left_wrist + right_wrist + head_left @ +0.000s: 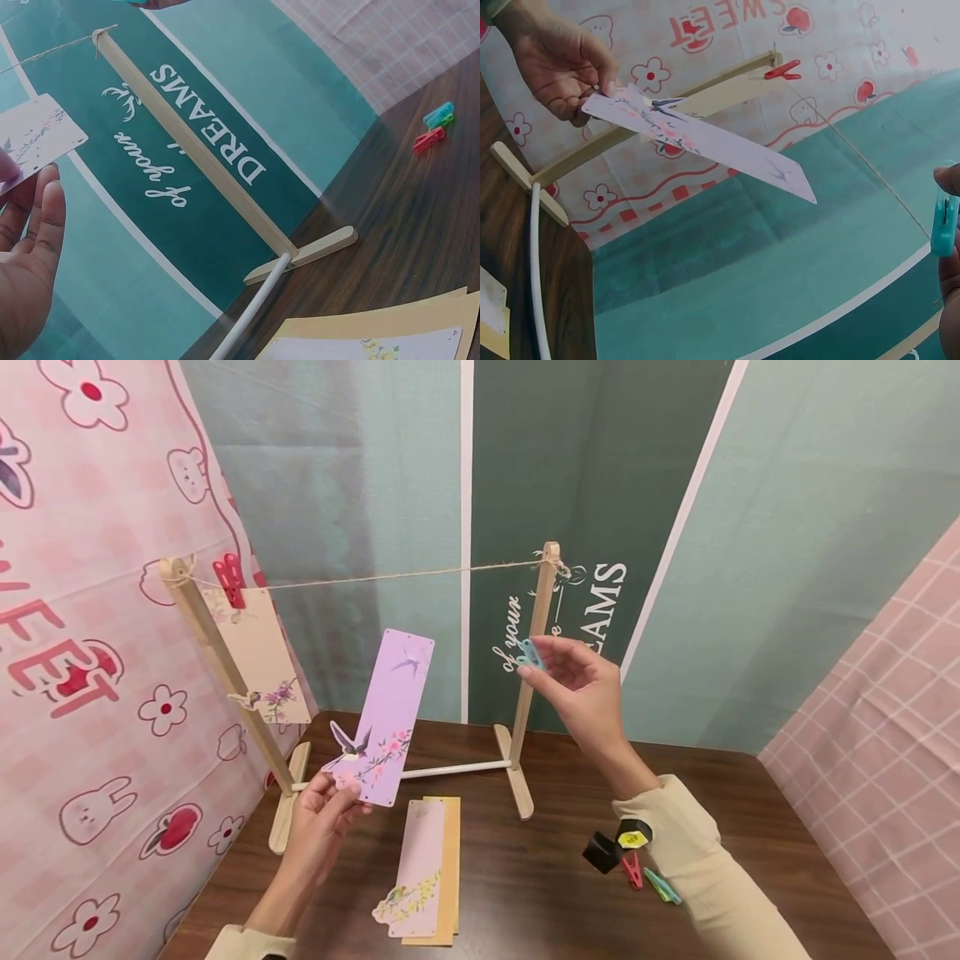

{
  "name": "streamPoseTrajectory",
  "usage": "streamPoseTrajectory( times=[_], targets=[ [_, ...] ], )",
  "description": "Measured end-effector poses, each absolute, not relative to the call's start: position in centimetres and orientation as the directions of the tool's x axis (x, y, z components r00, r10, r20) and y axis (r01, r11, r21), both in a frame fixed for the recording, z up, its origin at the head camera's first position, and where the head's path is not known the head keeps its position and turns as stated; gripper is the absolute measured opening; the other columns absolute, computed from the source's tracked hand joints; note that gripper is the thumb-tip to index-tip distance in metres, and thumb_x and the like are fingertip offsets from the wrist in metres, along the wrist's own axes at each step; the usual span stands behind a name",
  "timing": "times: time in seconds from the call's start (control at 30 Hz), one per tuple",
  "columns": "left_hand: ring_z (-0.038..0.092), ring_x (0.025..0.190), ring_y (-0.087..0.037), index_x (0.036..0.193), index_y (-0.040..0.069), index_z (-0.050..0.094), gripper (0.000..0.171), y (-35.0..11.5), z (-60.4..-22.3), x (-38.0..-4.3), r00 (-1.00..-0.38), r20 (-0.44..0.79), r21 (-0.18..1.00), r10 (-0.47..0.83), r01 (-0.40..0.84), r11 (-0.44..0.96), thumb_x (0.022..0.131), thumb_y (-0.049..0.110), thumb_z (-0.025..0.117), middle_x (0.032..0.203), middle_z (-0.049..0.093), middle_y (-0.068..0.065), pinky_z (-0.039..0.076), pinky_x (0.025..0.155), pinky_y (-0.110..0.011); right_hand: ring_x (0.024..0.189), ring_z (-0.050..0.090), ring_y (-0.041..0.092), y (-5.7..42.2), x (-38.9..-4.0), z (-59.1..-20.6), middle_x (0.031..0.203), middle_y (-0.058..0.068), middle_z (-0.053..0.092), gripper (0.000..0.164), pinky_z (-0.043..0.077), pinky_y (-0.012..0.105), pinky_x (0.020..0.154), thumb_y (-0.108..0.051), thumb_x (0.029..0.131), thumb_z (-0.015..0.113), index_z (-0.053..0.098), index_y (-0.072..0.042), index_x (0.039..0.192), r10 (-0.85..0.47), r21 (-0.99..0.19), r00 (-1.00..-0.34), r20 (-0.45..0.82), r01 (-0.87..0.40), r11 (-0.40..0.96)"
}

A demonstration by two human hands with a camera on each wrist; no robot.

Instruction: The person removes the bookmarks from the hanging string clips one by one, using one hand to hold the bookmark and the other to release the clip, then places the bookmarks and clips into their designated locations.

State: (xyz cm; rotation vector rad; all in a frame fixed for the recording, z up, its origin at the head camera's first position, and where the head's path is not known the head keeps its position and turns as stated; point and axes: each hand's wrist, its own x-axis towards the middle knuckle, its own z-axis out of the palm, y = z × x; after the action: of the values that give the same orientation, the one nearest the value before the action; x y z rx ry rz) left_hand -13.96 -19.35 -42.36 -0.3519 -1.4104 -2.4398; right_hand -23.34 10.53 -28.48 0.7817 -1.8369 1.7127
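My left hand (324, 822) pinches the lower end of a purple bookmark card (390, 702) printed with a swallow and pink blossoms. The card tilts upright in front of the wooden stand, below its string (390, 577). In my right hand (581, 693), thumb and fingers pinch a blue clothespin (531, 653) near the right post; the right wrist view shows this clothespin (945, 221) at its edge. A cream card (258, 652) hangs at the string's left end under a red clothespin (230, 581), partly behind the left post.
More cards (420, 868) lie stacked on the brown table (540, 877), a pink one on top of yellow ones. Near my right sleeve lie a red clothespin (632, 870), blue and green clothespins (663, 887) and a black object (602, 852). A white rod (457, 770) joins the stand's feet.
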Motion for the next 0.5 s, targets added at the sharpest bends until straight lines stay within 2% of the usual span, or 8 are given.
streamPoseTrajectory(
  times=[0.17,0.33,0.5],
  targets=[
    [0.064,0.073,-0.014,0.106,0.005,0.060,0.025,-19.4,-42.6,-13.8,-0.928,0.345,0.805,-0.140,0.369,-0.465,0.095,-0.013,0.047,0.092,0.066,-0.006,0.055,0.064,-0.024,0.081,0.059,0.015,11.4,-23.2,-29.2,0.094,0.021,0.063,0.036,0.051,0.020,0.071,0.016,0.078,0.072,0.064,0.011,0.112,-0.067,-0.722,-0.724,0.686,-0.689,0.062],
    [0.064,0.074,-0.013,0.106,0.005,0.060,0.025,-19.3,-42.7,-13.5,-0.928,0.349,0.814,-0.131,0.369,-0.449,0.095,-0.013,0.047,0.093,0.067,-0.006,0.055,0.064,-0.024,0.083,0.060,0.018,12.3,-22.9,-29.9,0.095,0.014,0.065,0.035,0.053,0.021,0.072,0.011,0.078,0.075,0.067,0.005,0.112,-0.061,-0.736,-0.739,0.671,-0.674,0.058],
    [0.064,0.075,-0.013,0.105,0.004,0.059,0.024,-19.3,-42.7,-13.2,-0.933,0.336,0.825,-0.126,0.356,-0.439,0.094,-0.013,0.047,0.094,0.068,-0.006,0.056,0.065,-0.024,0.083,0.059,0.020,13.2,-22.5,-30.6,0.097,0.013,0.066,0.036,0.053,0.022,0.073,0.009,0.078,0.076,0.068,0.003,0.112,-0.050,-0.736,-0.738,0.673,-0.675,0.057]
  ],
)
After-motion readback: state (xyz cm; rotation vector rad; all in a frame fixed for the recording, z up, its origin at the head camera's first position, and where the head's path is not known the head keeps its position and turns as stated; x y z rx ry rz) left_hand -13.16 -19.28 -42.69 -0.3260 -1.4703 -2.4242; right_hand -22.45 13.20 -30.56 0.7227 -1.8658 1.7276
